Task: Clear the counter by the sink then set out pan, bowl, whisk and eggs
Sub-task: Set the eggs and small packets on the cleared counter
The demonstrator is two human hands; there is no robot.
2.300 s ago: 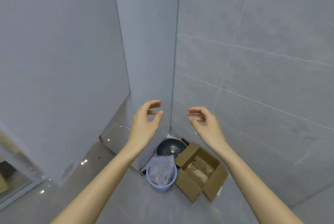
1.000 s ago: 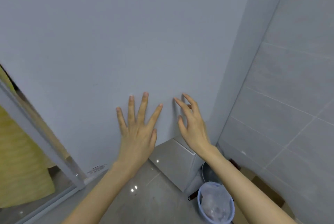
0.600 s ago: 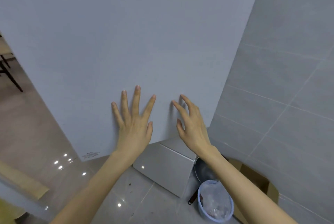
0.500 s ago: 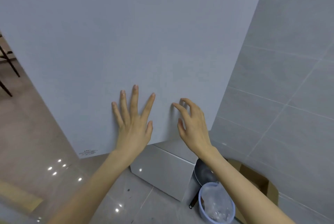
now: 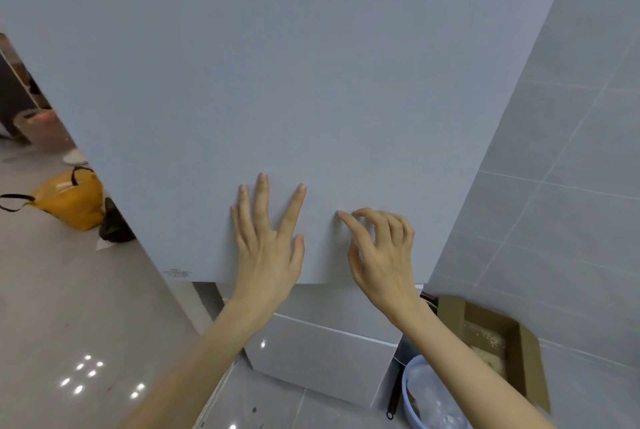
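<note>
Matt grey panel (image 5: pixel 311 82), glossy floor tiles (image 5: pixel 69 307), brown cardboard box (image 5: pixel 530 359), plastic bin (image 5: pixel 410 404).

I have one view, the head camera: it looks forward and down, very near a grey panel (image 5: pixel 311 82), left hand (image 5: pixel 268 255) and right hand (image 5: pixel 384 255) just before it, floor (image 5: pixel 69 307) below.

dark pan (image 5: pixel 393 394) low down, mostly hidden, only its black handle showing.

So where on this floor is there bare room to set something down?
Bare floor lies at the left, bordered by the orange bag and the grey panel's lower edge. The right corner is crowded: blue bin, cardboard box and a dark handle.
</note>
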